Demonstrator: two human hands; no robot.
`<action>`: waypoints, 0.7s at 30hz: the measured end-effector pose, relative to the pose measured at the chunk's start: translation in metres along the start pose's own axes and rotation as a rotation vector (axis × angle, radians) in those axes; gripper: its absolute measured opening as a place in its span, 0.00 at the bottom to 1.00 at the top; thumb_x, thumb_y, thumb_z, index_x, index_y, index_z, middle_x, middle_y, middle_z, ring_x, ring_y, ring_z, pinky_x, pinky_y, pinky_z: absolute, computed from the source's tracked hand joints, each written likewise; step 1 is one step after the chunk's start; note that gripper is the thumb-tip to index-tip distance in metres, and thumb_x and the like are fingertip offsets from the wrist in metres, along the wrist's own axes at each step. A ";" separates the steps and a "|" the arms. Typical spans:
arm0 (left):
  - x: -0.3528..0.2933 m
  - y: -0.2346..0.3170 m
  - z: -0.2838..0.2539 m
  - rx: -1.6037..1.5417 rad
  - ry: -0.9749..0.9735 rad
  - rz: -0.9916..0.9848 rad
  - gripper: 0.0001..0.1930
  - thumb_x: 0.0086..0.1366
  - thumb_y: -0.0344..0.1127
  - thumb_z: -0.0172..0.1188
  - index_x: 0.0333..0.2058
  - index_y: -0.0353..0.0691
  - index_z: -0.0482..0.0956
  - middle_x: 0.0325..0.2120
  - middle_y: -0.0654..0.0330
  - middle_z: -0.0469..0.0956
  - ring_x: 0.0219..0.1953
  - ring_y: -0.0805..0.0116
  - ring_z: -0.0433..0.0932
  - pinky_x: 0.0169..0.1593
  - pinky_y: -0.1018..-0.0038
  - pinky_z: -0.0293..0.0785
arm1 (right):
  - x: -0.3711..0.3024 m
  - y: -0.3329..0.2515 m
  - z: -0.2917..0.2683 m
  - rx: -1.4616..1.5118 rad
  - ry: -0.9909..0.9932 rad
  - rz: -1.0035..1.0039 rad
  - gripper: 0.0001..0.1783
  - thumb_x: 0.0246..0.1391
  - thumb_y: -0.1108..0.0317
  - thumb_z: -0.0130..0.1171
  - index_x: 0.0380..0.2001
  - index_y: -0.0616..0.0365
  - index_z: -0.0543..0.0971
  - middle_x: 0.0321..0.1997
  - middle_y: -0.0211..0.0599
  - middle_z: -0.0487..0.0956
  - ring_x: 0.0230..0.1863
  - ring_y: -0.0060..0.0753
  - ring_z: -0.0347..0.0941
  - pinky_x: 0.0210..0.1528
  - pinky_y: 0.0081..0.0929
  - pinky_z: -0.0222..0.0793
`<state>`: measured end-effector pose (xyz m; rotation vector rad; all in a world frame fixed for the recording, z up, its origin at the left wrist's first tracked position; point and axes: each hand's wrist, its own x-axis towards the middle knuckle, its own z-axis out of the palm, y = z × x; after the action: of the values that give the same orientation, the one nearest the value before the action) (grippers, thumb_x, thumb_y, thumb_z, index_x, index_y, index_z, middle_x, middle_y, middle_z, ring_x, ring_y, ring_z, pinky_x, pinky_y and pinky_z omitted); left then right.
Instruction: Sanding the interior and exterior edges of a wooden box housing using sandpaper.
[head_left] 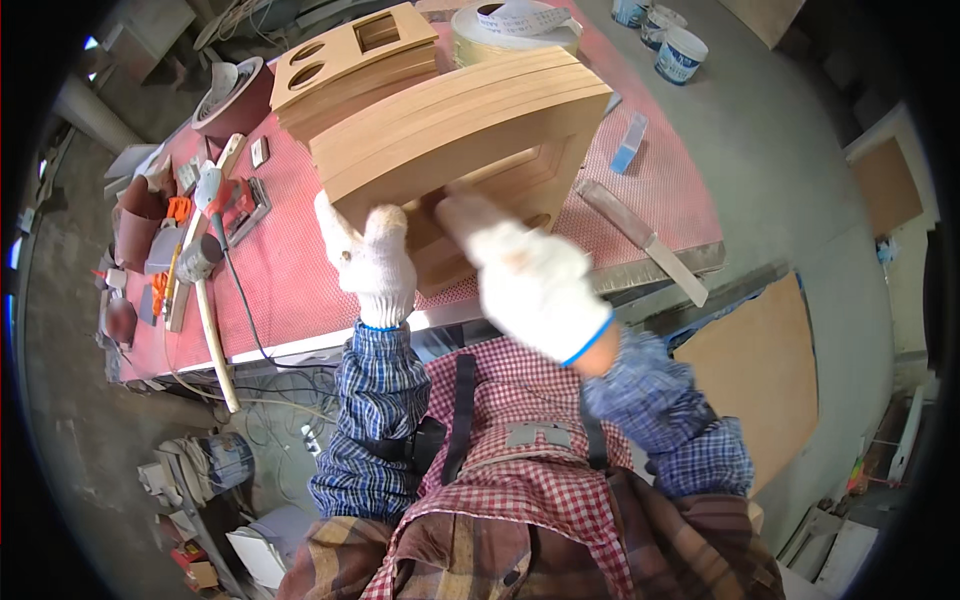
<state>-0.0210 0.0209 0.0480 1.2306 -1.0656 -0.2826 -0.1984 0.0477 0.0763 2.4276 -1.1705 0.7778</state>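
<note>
Fingers of my left hand [378,262], in a white knit glove: parted in a V, set at the left end of a stack of curved-edged wooden panels [470,115]; whether they grip it, I cannot tell. Fingers of my right hand [530,275], gloved alike: stretched forward, blurred, before the stack's near face; how far they part and whether they hold anything, I cannot tell.

Stack of curved-edged wooden panels: stands on edge by the near edge of my workbench [290,300], which has a pink mesh-patterned top; openings cut in its near face.

Second wooden stack [345,60]: behind the first, toward the far edge; two round holes and one squarish hole on top.

Pale roll [515,50]: at the far edge, a printed strip lying on it.

Brown roll [242,115]: far left corner.

Red and grey sander [235,205], corded: left half, near a mallet [200,258] whose wooden handle crosses the near edge.

Flat long-handled tool [625,220]: near right corner, handle end past the near edge.

Blue-and-white strip [628,143]: toward the right edge.

Tubs [680,57]: white and blue, beyond the far right corner.
</note>
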 end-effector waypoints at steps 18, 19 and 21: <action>-0.003 0.028 0.001 -0.108 -0.033 -0.022 0.36 0.36 0.28 0.71 0.49 0.34 0.69 0.41 0.55 0.70 0.44 0.62 0.72 0.52 0.66 0.71 | 0.006 -0.019 0.006 -0.017 -0.166 -0.038 0.06 0.40 0.68 0.55 0.24 0.56 0.76 0.19 0.39 0.72 0.20 0.38 0.70 0.22 0.37 0.67; -0.004 0.027 0.002 -0.113 -0.035 -0.028 0.36 0.36 0.28 0.71 0.49 0.34 0.69 0.41 0.55 0.70 0.44 0.62 0.72 0.52 0.66 0.71 | 0.009 0.001 0.003 0.021 -0.156 -0.035 0.07 0.42 0.71 0.54 0.27 0.58 0.77 0.21 0.40 0.73 0.21 0.36 0.70 0.23 0.35 0.68; -0.003 0.024 0.004 -0.031 -0.020 0.064 0.36 0.35 0.30 0.73 0.48 0.34 0.70 0.41 0.54 0.70 0.44 0.59 0.72 0.52 0.65 0.70 | 0.020 0.047 -0.014 0.031 -0.115 -0.006 0.14 0.47 0.74 0.51 0.38 0.63 0.79 0.34 0.48 0.79 0.34 0.50 0.77 0.37 0.38 0.74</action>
<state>-0.0342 0.0294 0.0668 1.1657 -1.1119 -0.2616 -0.2305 0.0140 0.1020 2.5300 -1.1998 0.6679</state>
